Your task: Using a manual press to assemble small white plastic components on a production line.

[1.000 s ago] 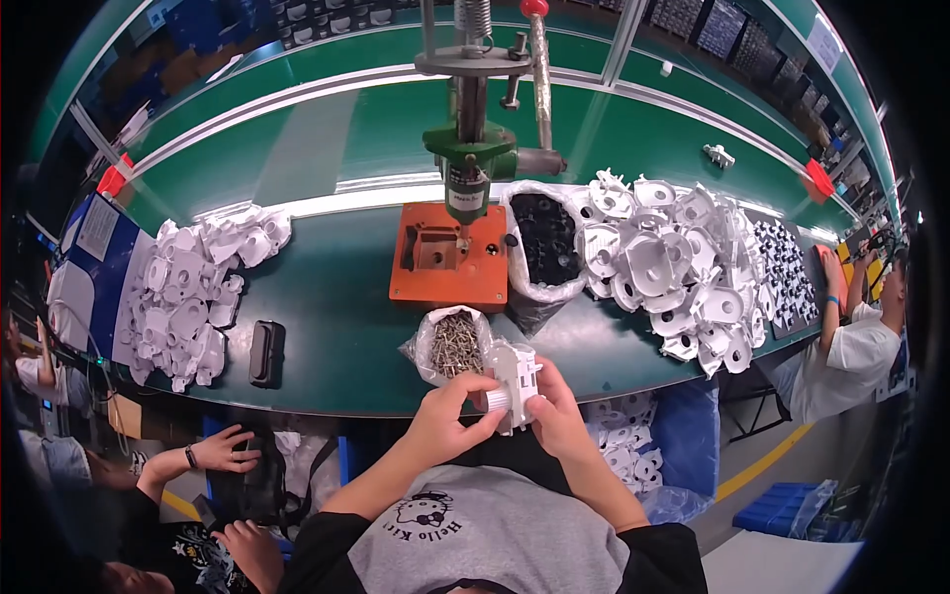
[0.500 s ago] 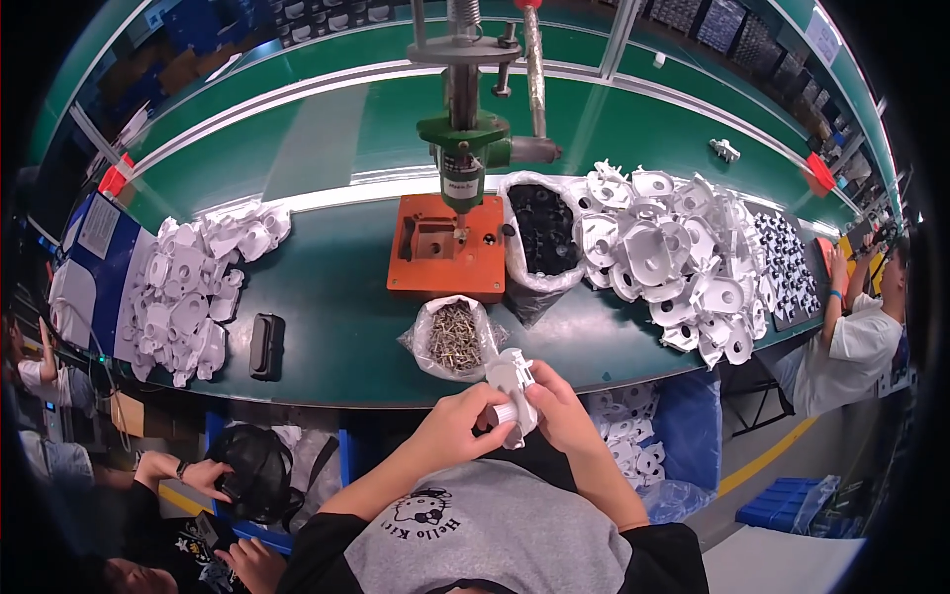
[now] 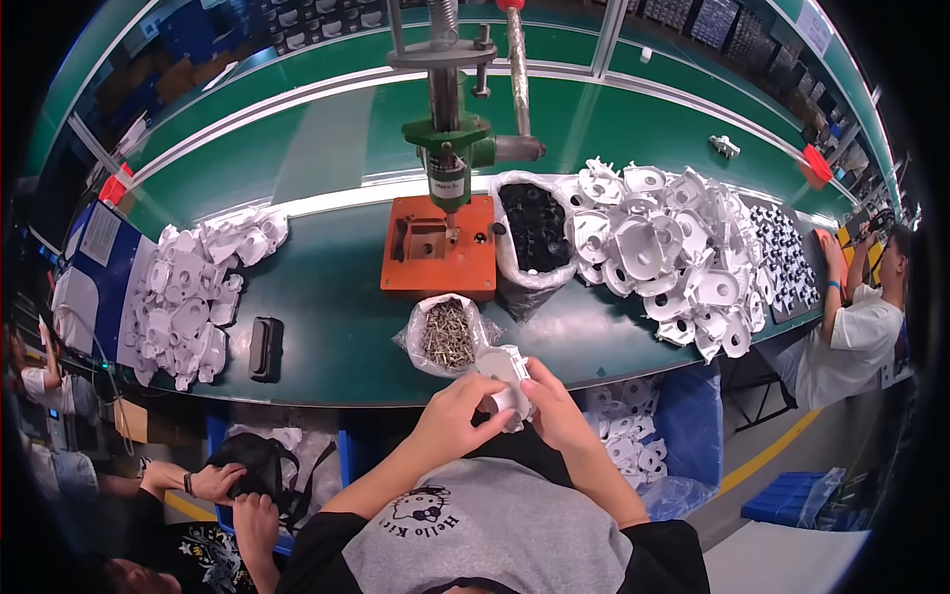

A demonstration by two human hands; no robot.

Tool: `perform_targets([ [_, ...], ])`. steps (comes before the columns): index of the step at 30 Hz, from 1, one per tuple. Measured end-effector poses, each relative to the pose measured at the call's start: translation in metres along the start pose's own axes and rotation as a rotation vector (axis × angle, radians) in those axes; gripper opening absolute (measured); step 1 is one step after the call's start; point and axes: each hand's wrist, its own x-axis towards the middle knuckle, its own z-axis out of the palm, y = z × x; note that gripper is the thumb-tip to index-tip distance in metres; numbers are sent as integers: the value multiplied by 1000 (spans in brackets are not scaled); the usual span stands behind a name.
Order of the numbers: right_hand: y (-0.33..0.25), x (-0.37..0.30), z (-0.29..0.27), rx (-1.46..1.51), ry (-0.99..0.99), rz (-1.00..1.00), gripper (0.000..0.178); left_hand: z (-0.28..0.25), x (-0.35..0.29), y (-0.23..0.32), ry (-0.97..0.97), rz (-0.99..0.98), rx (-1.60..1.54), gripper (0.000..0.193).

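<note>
Pinching a white part [image 3: 503,368]: left hand [image 3: 457,414], right hand [image 3: 560,408], near table edge [image 3: 336,401] (screw bag [image 3: 420,358] just beyond).

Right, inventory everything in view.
Table: one, green, centre
Block: one, orange, on table
Press: one, green and grey, above block
Metal pieces: many, brownish, bagged before block
Black pieces: many, black, bagged beside block
Part piles: two, white, left and right
Case: one, black, beside left pile
Tray: one, dark, far right
Bins: two, blue, below table
Other people: several, mixed clothing, both sides
Held part: one, white, lower centre
Left hand, right hand: two, bare, on part
</note>
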Motion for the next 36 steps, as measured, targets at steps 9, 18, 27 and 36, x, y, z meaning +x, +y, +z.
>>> perform_targets([
  [9, -10, -5, -2, 272, 123, 205, 45, -11, -2, 0, -10, 344, 226, 32],
  [18, 13, 0, -18, 533, 25, 226, 45, -21, 8, -2, -177, 504, 426, 34],
  [27, 17, -6, -24, 651, -190, 337, 52, -20, 24, 5, -256, 603, 419, 32],
  [36, 12, -2, -32, 316, -430, 253, 61, -55, 26, 5, -81, 278, 212, 29],
])
